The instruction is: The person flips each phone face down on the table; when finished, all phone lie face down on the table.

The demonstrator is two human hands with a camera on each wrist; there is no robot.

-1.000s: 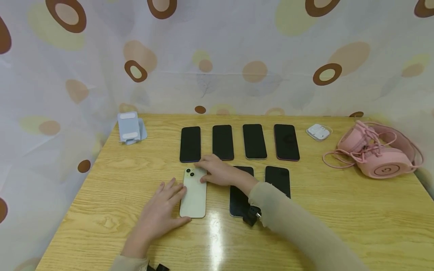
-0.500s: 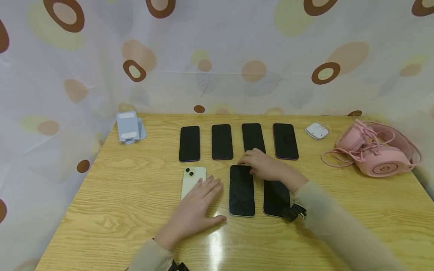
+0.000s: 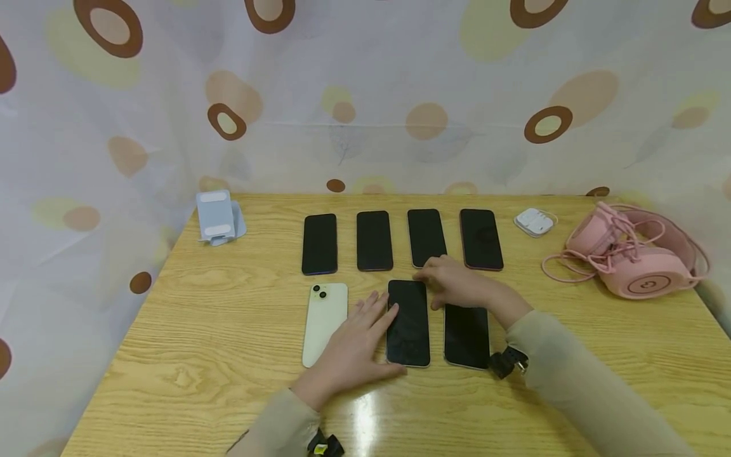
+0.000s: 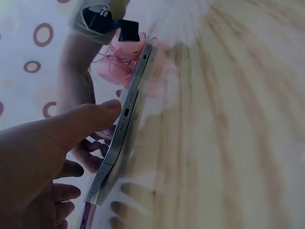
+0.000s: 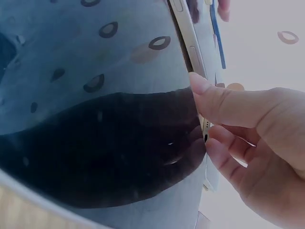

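Both grips now work the middle phone (image 3: 408, 322) of the near row: the left hand (image 3: 356, 346) has crossed over from the pale phone (image 3: 325, 324) at 9 o'clock, fingers straight along the dark phone's left edge, thumb at its bottom edge. The right hand (image 3: 457, 289) has eased back slightly, fingertips pinching the top right corner. Judging by this, the pale phone is done with and this one is next. The right-hand phone (image 3: 467, 335) is partly hidden; whether the middle phone has left the counter (image 3: 200, 330) is unclear.
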